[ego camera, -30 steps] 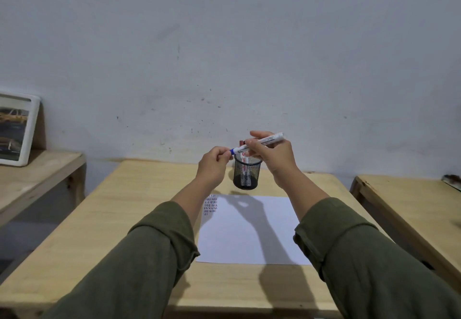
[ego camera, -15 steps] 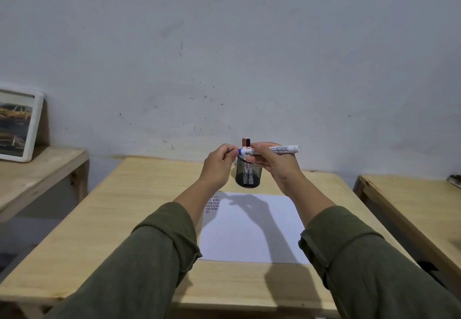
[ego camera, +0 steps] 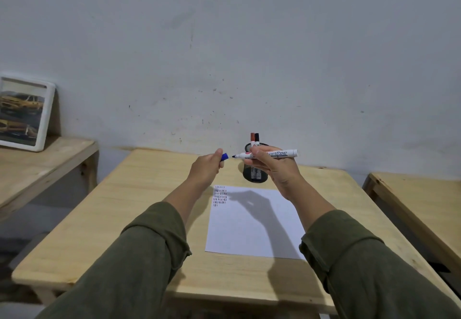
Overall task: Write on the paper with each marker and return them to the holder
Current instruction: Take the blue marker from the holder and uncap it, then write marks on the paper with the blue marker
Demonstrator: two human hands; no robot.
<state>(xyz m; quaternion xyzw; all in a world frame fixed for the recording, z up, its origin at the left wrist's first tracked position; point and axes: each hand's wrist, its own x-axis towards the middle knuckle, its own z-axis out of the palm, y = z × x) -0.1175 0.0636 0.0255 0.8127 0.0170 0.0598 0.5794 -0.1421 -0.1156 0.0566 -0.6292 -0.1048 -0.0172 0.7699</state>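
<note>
My right hand (ego camera: pixel 274 169) holds a white marker (ego camera: pixel 282 154) level above the table, its bare tip pointing left. My left hand (ego camera: pixel 207 166) pinches the marker's blue cap (ego camera: pixel 224 156), a short gap away from the tip. Behind the hands stands a black mesh holder (ego camera: pixel 254 175) with a red-capped marker (ego camera: pixel 252 137) and a black-capped marker (ego camera: pixel 257 137) upright in it. A white sheet of paper (ego camera: pixel 252 231) lies on the wooden table (ego camera: pixel 124 219) in front of the holder, with rows of short dark strokes (ego camera: pixel 220 196) at its top left corner.
A framed picture (ego camera: pixel 23 114) leans against the wall on a lower wooden bench (ego camera: pixel 37 166) at the left. Another wooden table (ego camera: pixel 419 201) stands close on the right. A grey wall rises just behind the holder.
The cap has come off the marker: my left hand pulled it away to the left while my right hand kept the marker level.
</note>
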